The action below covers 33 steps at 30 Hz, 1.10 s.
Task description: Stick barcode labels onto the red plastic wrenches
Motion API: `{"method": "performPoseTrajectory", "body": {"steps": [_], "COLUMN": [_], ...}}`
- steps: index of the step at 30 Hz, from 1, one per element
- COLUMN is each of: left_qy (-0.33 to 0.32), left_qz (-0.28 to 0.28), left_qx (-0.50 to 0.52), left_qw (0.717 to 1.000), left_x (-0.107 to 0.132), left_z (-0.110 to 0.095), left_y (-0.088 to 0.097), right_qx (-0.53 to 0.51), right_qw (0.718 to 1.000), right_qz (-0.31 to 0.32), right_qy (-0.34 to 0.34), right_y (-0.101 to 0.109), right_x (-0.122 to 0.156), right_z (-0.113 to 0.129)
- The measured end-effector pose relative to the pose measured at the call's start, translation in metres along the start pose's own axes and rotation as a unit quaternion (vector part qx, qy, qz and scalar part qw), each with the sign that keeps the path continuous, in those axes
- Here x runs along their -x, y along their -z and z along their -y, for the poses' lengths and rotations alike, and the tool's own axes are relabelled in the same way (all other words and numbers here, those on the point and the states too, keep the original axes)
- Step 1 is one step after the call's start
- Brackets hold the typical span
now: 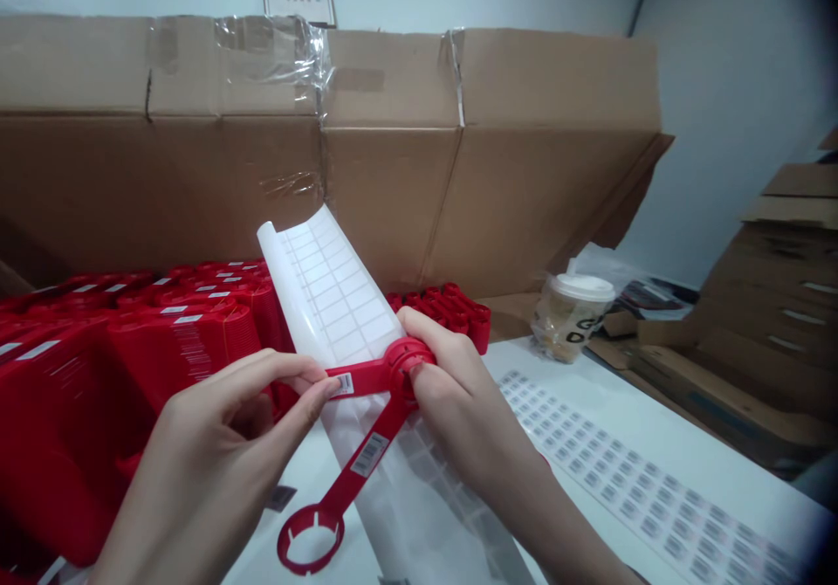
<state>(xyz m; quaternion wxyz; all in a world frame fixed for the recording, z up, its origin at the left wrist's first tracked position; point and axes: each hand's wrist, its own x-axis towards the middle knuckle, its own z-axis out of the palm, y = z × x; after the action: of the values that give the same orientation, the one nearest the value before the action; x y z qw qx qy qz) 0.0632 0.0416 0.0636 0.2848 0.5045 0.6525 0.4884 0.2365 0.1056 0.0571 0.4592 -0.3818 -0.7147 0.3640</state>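
My right hand (458, 384) grips red round plastic ends between thumb and fingers. Two flat red plastic straps spread from that grip. The lower strap (344, 485) hangs down to an open ring and carries a white barcode label (370, 455). The upper strap (367, 379) points left, with a small white label (343, 384) near its far end. Thumb and forefinger of my left hand (242, 437) pinch that end at the label. Whether both straps are one piece is hidden by my right hand. Beneath lies a curling white label sheet (340, 297).
Stacks of labelled red straps (183, 332) stand at the left, and more red pieces (451, 310) behind my right hand. A printed label sheet (628, 480) lies on the white table (694, 432) near a lidded cup (573, 314). Cardboard (393, 183) rises behind.
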Motion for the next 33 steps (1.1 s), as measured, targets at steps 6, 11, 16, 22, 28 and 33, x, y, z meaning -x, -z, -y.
{"method": "performPoseTrajectory", "body": {"steps": [6,11,16,22,28,33], "left_qy": [0.004,0.006,-0.003,-0.015,-0.007,-0.037], "left_qz": [0.009,0.004,0.012,0.028,0.055,0.061], "left_qx": [-0.012,-0.013,-0.003,0.023,0.052,0.027], "left_qw": [1.000,1.000,1.000,0.999,0.997,0.997], "left_x": [-0.002,-0.003,-0.002,-0.009,-0.015,-0.021], "left_z": [-0.001,0.001,0.002,0.006,0.014,0.014], "left_y": [-0.002,-0.003,-0.003,-0.002,-0.001,-0.003], "right_qx": [0.007,-0.001,0.004,0.059,0.078,0.059], "right_qw": [1.000,0.999,0.999,0.996,0.994,0.996], "right_qz": [-0.014,-0.024,-0.044,-0.064,-0.067,-0.050], "right_qy": [0.011,0.023,0.024,0.029,0.037,0.035], "right_y": [-0.002,-0.003,-0.004,-0.005,-0.007,-0.007], "right_x": [0.000,0.000,0.001,0.000,-0.003,-0.004], "right_z": [-0.002,-0.001,0.000,-0.003,-0.003,-0.003]}}
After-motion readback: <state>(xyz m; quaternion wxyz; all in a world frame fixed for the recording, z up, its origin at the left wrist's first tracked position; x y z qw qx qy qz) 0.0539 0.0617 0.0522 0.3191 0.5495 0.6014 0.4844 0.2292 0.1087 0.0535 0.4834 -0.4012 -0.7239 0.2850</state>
